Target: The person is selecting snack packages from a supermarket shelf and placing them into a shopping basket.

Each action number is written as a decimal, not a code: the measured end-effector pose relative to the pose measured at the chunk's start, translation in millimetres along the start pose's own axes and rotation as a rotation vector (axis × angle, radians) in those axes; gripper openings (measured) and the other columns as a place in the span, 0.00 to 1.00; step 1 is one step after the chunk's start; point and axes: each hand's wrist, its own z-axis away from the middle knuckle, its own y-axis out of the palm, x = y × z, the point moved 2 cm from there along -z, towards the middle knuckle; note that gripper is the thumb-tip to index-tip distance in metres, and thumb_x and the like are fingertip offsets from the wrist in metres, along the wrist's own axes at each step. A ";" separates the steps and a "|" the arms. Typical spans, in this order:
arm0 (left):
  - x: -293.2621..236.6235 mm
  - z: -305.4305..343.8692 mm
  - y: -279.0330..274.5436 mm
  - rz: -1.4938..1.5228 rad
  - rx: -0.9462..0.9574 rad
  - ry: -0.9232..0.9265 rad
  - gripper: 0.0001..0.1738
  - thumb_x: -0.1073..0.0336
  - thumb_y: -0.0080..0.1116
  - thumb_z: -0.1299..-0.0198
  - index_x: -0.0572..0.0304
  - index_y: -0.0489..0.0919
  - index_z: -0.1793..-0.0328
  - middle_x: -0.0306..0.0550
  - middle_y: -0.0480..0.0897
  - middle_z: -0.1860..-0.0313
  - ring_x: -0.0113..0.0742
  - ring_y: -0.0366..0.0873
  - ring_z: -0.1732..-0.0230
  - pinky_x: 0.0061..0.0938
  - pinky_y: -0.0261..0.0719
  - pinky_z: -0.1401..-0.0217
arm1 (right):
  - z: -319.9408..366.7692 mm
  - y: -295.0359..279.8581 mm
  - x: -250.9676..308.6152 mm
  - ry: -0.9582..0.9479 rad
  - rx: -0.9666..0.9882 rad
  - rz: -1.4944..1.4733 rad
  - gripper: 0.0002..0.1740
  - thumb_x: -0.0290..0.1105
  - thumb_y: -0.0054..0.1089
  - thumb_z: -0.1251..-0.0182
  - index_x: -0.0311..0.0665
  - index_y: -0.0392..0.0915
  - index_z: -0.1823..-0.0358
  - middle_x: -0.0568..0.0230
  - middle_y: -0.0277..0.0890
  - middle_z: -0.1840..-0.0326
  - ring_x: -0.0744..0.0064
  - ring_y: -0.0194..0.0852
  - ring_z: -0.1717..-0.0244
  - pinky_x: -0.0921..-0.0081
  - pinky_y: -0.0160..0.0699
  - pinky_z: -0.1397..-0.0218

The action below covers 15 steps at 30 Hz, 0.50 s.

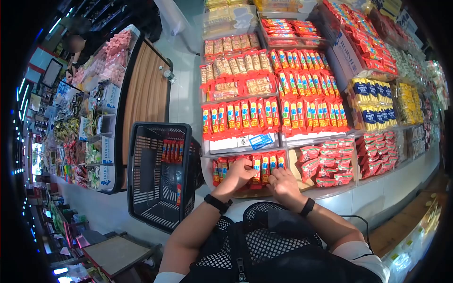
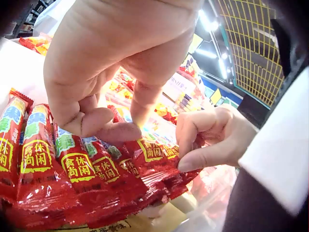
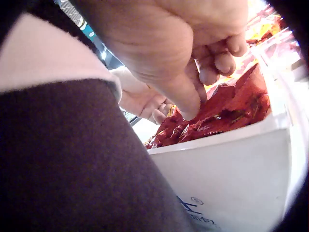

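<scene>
Left hand [image 2: 111,63], right hand [image 2: 215,137] pinch slim red foil snack sticks [image 2: 72,169]; we judge light, slippery; take sealed ends.

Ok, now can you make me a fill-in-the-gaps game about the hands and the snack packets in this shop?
1. The left hand and the right hand both pinch ____ packets.
2. The packets lie in a box whose colour is ____.
3. The basket stands on the person's ____ side.
4. The basket's colour is ____.
Missing words: red, white, left, black.
</scene>
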 end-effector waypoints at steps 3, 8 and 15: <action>1.7 -1.2 3.6 0.047 -0.045 0.032 0.19 0.67 0.71 0.42 0.72 0.81 0.49 0.53 0.88 0.61 0.36 0.86 0.62 0.30 0.83 0.59 | -0.5 -1.0 -0.1 0.001 0.000 0.001 0.12 0.30 0.72 0.53 0.38 0.77 0.68 0.59 0.72 0.65 0.57 0.72 0.59 0.62 0.69 0.55; -17.1 4.8 4.6 0.006 -0.075 0.025 0.21 0.69 0.68 0.41 0.73 0.75 0.45 0.54 0.85 0.62 0.38 0.87 0.62 0.30 0.83 0.62 | -0.5 -1.9 0.0 0.011 -0.005 0.002 0.13 0.30 0.73 0.52 0.37 0.77 0.68 0.58 0.73 0.65 0.56 0.73 0.59 0.62 0.70 0.53; -15.6 4.1 7.4 0.121 -0.085 0.002 0.20 0.69 0.69 0.41 0.72 0.76 0.46 0.55 0.86 0.62 0.37 0.88 0.67 0.29 0.84 0.65 | -0.8 -2.2 0.3 0.024 0.037 0.005 0.14 0.31 0.74 0.52 0.37 0.78 0.67 0.58 0.73 0.64 0.55 0.73 0.58 0.61 0.70 0.53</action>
